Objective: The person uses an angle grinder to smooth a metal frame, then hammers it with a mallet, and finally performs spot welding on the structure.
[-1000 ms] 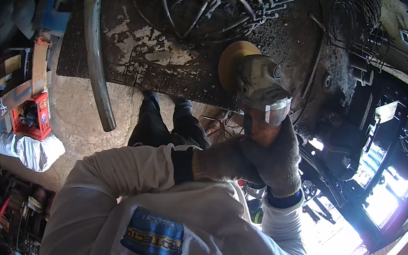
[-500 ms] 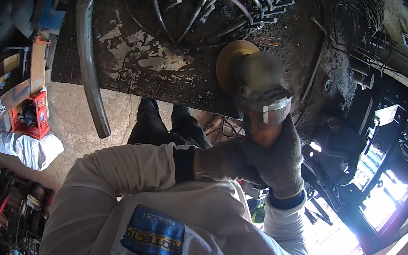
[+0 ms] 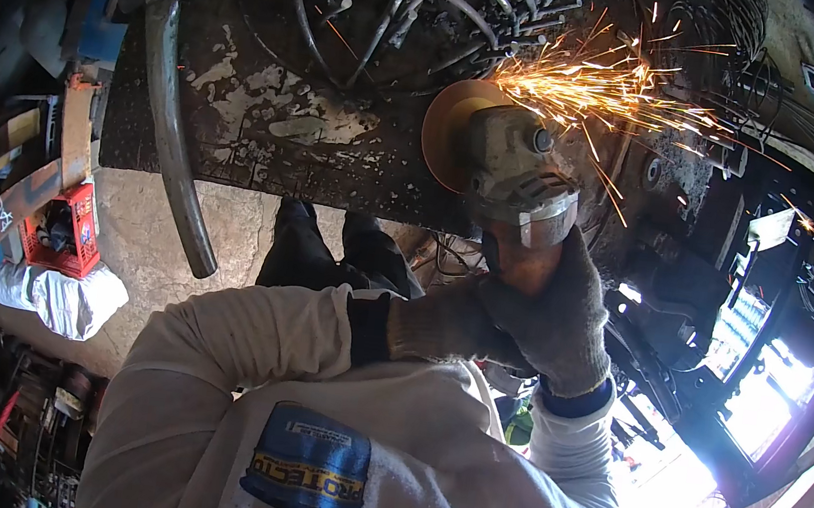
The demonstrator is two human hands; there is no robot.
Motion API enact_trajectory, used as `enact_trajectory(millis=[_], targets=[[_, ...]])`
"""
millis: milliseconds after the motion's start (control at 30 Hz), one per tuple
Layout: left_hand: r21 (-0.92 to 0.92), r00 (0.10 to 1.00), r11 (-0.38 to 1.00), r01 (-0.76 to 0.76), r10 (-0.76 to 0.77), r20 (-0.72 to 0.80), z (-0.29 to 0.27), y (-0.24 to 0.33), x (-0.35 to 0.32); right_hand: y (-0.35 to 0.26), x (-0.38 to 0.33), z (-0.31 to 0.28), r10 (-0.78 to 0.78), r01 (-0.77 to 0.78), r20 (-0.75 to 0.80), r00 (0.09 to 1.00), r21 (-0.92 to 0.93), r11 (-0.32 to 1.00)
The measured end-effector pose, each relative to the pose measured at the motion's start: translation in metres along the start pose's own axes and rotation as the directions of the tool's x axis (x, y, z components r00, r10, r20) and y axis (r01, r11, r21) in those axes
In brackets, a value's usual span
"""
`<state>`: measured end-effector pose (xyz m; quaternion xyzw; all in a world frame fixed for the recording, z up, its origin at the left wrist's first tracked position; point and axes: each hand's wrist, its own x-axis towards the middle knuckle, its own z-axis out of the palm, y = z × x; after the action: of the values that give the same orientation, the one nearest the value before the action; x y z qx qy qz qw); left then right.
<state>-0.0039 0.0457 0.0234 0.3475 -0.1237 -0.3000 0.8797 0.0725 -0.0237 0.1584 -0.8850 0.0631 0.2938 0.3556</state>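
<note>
An angle grinder (image 3: 514, 151) with an orange-brown disc (image 3: 449, 133) is over the dark metal table (image 3: 288, 155). My right hand (image 3: 565, 322), in a grey knit glove, is wrapped round its orange body. Close beside it, my gloved left hand (image 3: 450, 319) is closed on the rear of the grinder, its fingers partly hidden by the right hand. Bright sparks (image 3: 597, 85) fly rightward from the disc's far edge. Just beyond is a frame of curved metal rods (image 3: 394, 17); the exact contact spot is hidden behind the tool.
A thick curved pipe (image 3: 175, 127) juts over the table's near left edge. On the left stand a red crate (image 3: 78, 237) and a white sack (image 3: 70, 301). Coiled wire (image 3: 739, 31) lies far right. Dark metal parts (image 3: 656, 363) crowd the right side.
Sparks now stream from the disc, where none showed before. The grinder has shifted slightly left, and its head, blurred earlier, is now plain to see. Both hands keep their grip.
</note>
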Motion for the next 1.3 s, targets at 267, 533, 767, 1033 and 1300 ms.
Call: enact_trajectory(millis=[267,533,767,1033,1300], targets=[[-0.060,0.983,0.982,0.179,-0.176,0.047,0.003,-0.022,0.008,-0.007,0.001,-0.003,0.088,-0.089,-0.007,0.996,-0.071,0.994],[-0.398,0.974,0.891,0.216,-0.225,0.025,0.005,-0.007,0.006,0.002,0.006,-0.008,0.004,-0.003,0.033,0.999,-0.037,0.999],[-0.771,0.991,0.624,0.125,-0.116,0.068,0.009,-0.021,0.008,-0.001,0.006,-0.010,0.018,-0.014,0.038,0.999,-0.083,0.996],[-0.965,0.962,0.067,0.253,-0.119,0.244,0.009,-0.029,0.016,-0.008,0.006,-0.011,-0.010,0.013,0.025,1.000,-0.124,0.992],[-0.917,0.988,0.372,0.143,-0.102,0.113,0.011,-0.019,0.012,0.008,0.009,-0.013,-0.015,0.017,0.028,0.999,-0.069,0.997]])
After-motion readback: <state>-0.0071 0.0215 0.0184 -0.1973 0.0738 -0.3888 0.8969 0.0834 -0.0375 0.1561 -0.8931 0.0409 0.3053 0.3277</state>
